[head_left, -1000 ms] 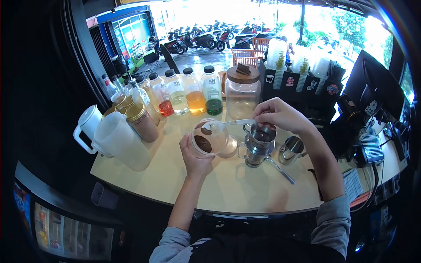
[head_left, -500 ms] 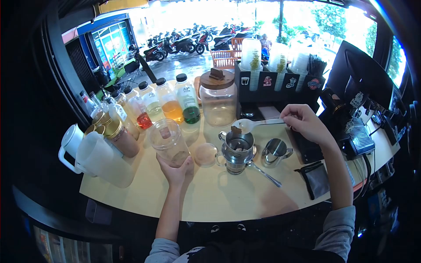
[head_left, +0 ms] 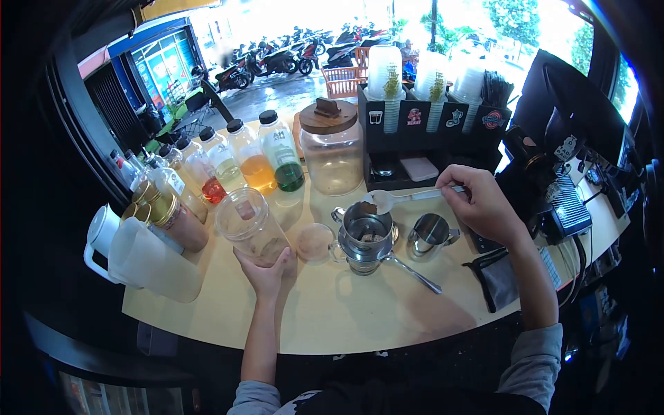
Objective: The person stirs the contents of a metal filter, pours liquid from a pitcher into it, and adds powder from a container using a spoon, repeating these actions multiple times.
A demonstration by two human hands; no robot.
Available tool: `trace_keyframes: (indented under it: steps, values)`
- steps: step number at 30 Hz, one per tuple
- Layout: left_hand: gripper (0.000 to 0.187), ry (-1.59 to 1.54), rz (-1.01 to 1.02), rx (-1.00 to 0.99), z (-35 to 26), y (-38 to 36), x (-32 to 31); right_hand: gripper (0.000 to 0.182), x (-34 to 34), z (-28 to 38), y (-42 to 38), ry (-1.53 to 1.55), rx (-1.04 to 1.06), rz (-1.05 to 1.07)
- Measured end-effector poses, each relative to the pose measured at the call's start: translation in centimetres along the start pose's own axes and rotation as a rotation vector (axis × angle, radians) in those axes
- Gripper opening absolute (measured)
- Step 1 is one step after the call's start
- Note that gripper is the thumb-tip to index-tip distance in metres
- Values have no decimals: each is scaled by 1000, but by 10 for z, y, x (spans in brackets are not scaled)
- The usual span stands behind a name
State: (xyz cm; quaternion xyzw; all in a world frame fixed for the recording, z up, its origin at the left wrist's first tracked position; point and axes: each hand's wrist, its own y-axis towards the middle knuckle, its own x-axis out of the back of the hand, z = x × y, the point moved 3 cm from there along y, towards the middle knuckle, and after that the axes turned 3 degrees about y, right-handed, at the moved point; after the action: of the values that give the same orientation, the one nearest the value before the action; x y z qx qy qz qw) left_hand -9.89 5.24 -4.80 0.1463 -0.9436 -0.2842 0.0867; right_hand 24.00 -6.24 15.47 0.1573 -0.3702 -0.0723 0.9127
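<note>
My left hand (head_left: 264, 272) grips a clear plastic jar (head_left: 247, 223) with brown powder at its bottom, standing upright on the counter. My right hand (head_left: 481, 204) holds a white spoon (head_left: 398, 199) by its handle. The spoon's bowl, carrying brown powder, hovers over the rim of a metal drip filter (head_left: 364, 225) that sits on a cup (head_left: 358, 257). A small steel pitcher (head_left: 429, 233) stands just right of the filter. A long metal spoon (head_left: 413, 272) lies on the counter in front of them. A round lid (head_left: 313, 241) rests between jar and filter.
Syrup bottles (head_left: 257, 155) line the back left, beside a big glass jar with a wooden lid (head_left: 333, 149). White jugs (head_left: 142, 259) and brown tins (head_left: 181, 223) stand at left. A black cup holder (head_left: 432, 121) and machine (head_left: 553, 180) are at right; a dark cloth (head_left: 496, 280) lies near the edge.
The jar went from tilted in the air to upright on the counter at left. The spoon left the jar and now sits over the metal filter with powder.
</note>
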Motion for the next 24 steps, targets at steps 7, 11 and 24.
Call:
trace_keyframes:
  steps: [7,11,24]
  values:
    - [91,4,4,-20,-2,1,0,8,0,4,2,-97,55,-14]
    - [91,-14,18,-3,-3,1,0,8,0,9,2,-110,63,-2]
    - [90,1,38,10,-6,2,1,9,5,-4,-1,-25,-60,33]
